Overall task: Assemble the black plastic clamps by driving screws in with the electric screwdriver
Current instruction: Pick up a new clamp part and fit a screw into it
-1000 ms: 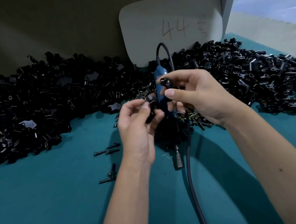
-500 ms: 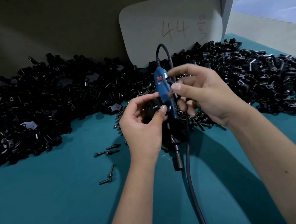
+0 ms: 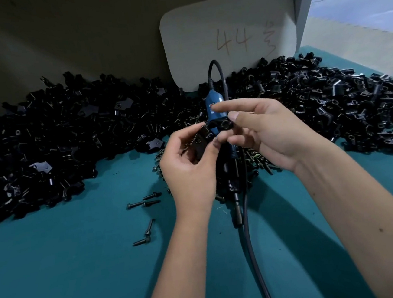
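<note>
Clamp parts: two black plastic pieces held together above the bench centre; a flat plate-like clamp half (image 3: 199, 142) on the left meets a clamp piece with a round hole (image 3: 223, 125) on the right.
Left hand: the left hand (image 3: 190, 169) grips the flat half, fingers curled around it, thumb tip on its near edge.
Right hand: the right hand (image 3: 269, 131) pinches the holed piece between thumb and lower fingers; the index finger extends straight toward the left, above the piece.
Electric screwdriver: blue-and-black electric screwdriver (image 3: 218, 112) lies on the bench directly behind and below the hands, bit end toward the viewer; not held by either hand.
Cable: black cable (image 3: 247, 228) loops from the tool's far end and runs down the bench to the near edge.
Screws: loose screws (image 3: 144, 203) lie on the bench left of the left wrist; a screw heap (image 3: 257, 160) sits beneath the hands.
Stock: pile of black clamp parts (image 3: 68, 142) spans the far bench, left to right.
Bench: teal bench (image 3: 70, 271) surface.
Background: grey board marked "44" (image 3: 230, 38) stands behind the pile.
</note>
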A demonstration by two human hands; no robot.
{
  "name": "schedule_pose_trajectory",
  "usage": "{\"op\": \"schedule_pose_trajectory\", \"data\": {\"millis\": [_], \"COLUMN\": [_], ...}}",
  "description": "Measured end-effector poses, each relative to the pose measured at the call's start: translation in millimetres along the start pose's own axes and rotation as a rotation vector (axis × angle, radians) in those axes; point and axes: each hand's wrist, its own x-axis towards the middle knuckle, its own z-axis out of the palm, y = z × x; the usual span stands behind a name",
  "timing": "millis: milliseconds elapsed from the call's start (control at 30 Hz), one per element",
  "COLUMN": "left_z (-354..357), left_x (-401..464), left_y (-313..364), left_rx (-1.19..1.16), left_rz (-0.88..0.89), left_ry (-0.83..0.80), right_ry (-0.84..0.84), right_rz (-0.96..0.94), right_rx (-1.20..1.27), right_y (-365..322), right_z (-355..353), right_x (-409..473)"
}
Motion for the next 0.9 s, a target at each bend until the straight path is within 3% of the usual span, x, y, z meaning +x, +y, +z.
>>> {"op": "schedule_pose_trajectory", "data": {"millis": [200, 400, 567, 733, 900], "left_z": [-4.4, -1.5, -3.6, -3.5, -3.4], "left_x": [3.2, 2.6, 3.3, 3.3, 1.4], "left_y": [-0.3, 5.6, 8.3, 7.4, 7.6], "left_rx": [-0.104, -0.405, -0.532, -0.311, -0.239], "left_rz": [-0.105, -0.354, -0.423, -0.369, -0.284], "left_ry": [-0.035, -0.005, -0.083, -0.026, -0.125], "right_ry": [-0.134, -0.135, -0.114, -0.049, -0.012], "right_rz": [-0.039, -0.160, -0.250, -0.290, -0.313], "right_rx": [-0.307, -0.386, -0.550, -0.399, -0.407], "right_y": [-1.1, 0.1, -2.9, 2.8, 7.2], "right_z": [-1.8, 1.8, -3.7, -7.4, -7.7], "right_x": [-4.0, -2.8, -2.9, -1.5, 0.7]}}
